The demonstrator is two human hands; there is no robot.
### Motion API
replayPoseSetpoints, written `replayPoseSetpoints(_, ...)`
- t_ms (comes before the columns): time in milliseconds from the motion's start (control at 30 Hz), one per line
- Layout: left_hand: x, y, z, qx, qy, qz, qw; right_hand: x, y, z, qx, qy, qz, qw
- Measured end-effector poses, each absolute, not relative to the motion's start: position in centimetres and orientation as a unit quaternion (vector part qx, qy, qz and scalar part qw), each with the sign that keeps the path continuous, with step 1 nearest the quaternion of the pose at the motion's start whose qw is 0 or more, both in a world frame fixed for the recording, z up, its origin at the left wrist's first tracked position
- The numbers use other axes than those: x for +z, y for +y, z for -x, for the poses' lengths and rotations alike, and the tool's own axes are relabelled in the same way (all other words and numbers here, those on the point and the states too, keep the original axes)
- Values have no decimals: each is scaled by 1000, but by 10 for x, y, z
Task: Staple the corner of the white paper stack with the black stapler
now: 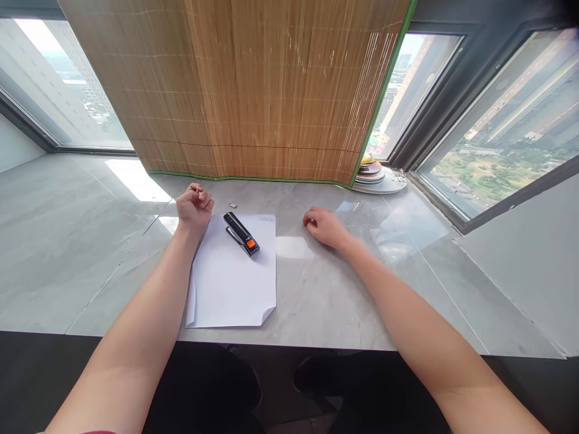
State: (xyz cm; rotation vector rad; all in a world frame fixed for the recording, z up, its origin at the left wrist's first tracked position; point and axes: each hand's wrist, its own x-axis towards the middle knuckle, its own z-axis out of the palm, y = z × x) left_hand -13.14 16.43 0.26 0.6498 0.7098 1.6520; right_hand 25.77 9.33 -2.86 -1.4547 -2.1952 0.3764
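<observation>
My left hand [195, 205] rests on the counter just off the upper left corner of the white paper sheets [233, 289]. Its fingers are curled in, palm side turned up, and nothing shows in them. A black stapler [240, 233] with an orange patch lies slanted on the upper part of the paper. Just beyond the paper's top edge is a small grey piece [232, 205], perhaps a strip of staples. To the right of the paper, my right hand [326, 226] lies on the counter with fingers loosely curled, no object visible in it.
The grey marble-patterned counter [325, 295] ends at a front edge above my dark-clothed legs. A bamboo blind [262, 90] with green edging hangs at the back. Stacked plates [380, 181] stand by its right corner. Windows flank the blind. Two paper corners curl up.
</observation>
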Motion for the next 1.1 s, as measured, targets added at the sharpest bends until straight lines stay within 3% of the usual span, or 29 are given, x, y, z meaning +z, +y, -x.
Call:
replayPoseSetpoints(500, -6, 165, 122, 642, 327, -463, 516, -19, 59, -204, 102, -957, 209, 171)
replayPoseSetpoints(667, -6, 165, 122, 642, 332, -465, 511, -17, 58, -201, 119, -962, 216, 120)
replayPoseSetpoints(1100, -4, 161, 117, 649, 322, -483, 491, -3, 68, -236, 240, -930, 260, 101)
